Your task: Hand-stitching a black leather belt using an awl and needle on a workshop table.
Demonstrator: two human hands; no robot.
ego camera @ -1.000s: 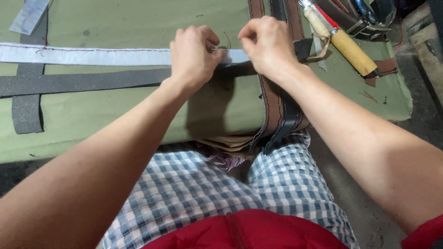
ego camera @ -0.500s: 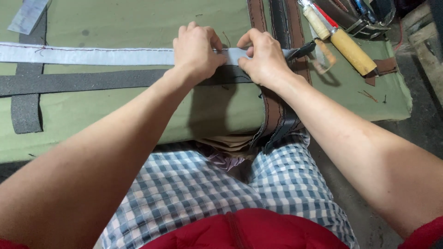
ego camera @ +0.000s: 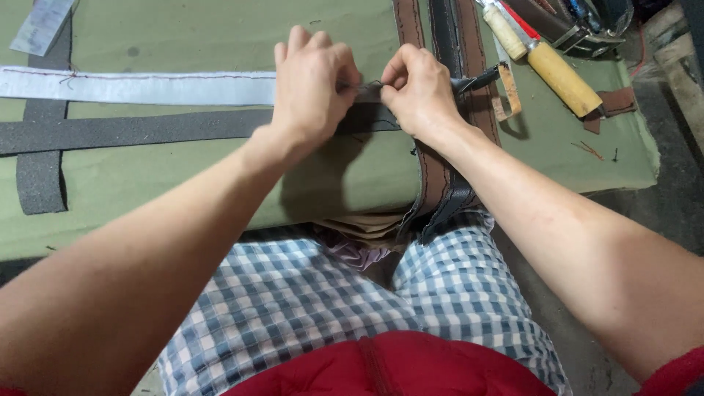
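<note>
Two bare hands meet at the middle of an olive-green canvas sheet (ego camera: 183,176) spread over a work surface, its near edge dropping toward the person's lap.

Left hand (ego camera: 312,84): fingers curled tight, pinching narrow on the right end of a long white woven strip (ego camera: 139,86), flat, with a thin red stitch line along its far edge, running left across the canvas.

Right hand (ego camera: 418,92): fingertips closed small, just beside the left hand's; a fine thread appears to run between the two, too thin to be sure of.

Dark grey foam-like strip (ego camera: 132,130): rough, matte, lying parallel and just near of the white strip; a second grey piece (ego camera: 40,176) crosses it at the far left.

Brown leather strap with stitched edges (ego camera: 433,176): runs far to near under the right hand, hanging over the canvas edge beside a black webbing band (ego camera: 455,202).

Wooden-handled tool (ego camera: 561,77): round, pale yellow, lying far right.

Blue-and-white checked shorts (ego camera: 308,301): below, nearest.
</note>
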